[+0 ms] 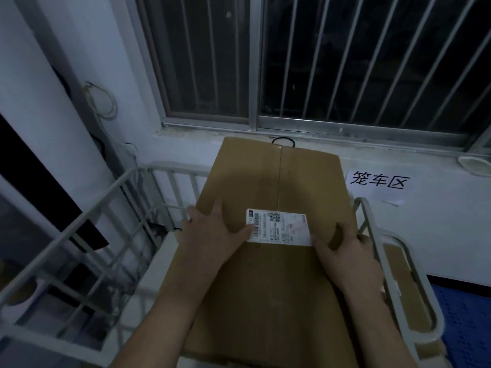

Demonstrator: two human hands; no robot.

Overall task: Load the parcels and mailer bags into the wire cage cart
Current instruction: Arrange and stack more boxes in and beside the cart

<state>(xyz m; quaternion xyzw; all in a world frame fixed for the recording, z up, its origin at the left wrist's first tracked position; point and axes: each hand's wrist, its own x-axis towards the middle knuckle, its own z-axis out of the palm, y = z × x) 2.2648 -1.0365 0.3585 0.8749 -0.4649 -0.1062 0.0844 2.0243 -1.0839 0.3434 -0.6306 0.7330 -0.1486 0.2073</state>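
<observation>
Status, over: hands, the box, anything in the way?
Left hand flat on box top. Right hand grips its right edge. Box held over cart. Another parcel inside at right.

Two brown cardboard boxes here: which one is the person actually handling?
The large box in the middle, with the white label: left hand and right hand rest on it. The other box, behind the cart's right rail, is untouched.

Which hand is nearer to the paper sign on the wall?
Right. The right hand holds the box at its right edge, below the sign; the left hand lies on top, farther left.
</observation>
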